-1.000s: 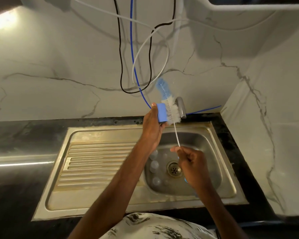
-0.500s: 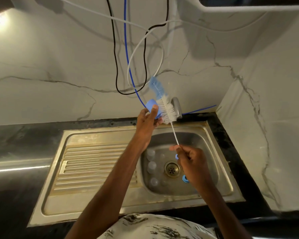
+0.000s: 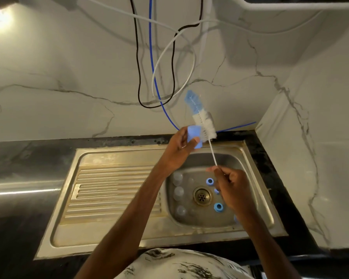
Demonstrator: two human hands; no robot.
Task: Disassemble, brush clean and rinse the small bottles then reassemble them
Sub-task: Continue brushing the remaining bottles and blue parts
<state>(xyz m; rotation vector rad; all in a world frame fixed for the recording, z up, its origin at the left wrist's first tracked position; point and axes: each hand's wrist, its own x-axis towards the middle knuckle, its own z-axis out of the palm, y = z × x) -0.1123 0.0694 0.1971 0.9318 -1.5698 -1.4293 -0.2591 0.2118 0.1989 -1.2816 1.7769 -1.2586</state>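
Sink (image 3: 113,156): set into the dark table; ribbed drainer far left of both hands, basin directly beneath them.
Clear bottles (image 3: 178,191): three in a column on the basin floor, below the left fingers (image 3: 186,142) and well apart from them; uncapped.
Left hand (image 3: 176,153): raised over the basin's back edge, fingers and thumb curled round the blue cap (image 3: 193,133), gripping it.
Blue cap: held by its lower half; direction of the opening not readable.
Brush (image 3: 205,127): white bristles touching the cap's right side, just right of the left fingers; blue tip above them; thin wire stem slanting down to the right fingers (image 3: 217,170).
Blue rings (image 3: 218,207): loose on the basin floor, just left of and under the right hand (image 3: 233,190); one part-hidden by it.
Right hand: fingers closed in a pinch on the stem's low end.
Step, by judgement: scrubbing the cap; bottles not yet reassembled.
Doing it well: turn the opening toward the bristles, feed the head in, and roll the stem between the right fingers rather than sawing. Choke up nearer the bristles to limit bending and flicked water. Grip the cap by its outside only, low over the basin, to catch any drop.
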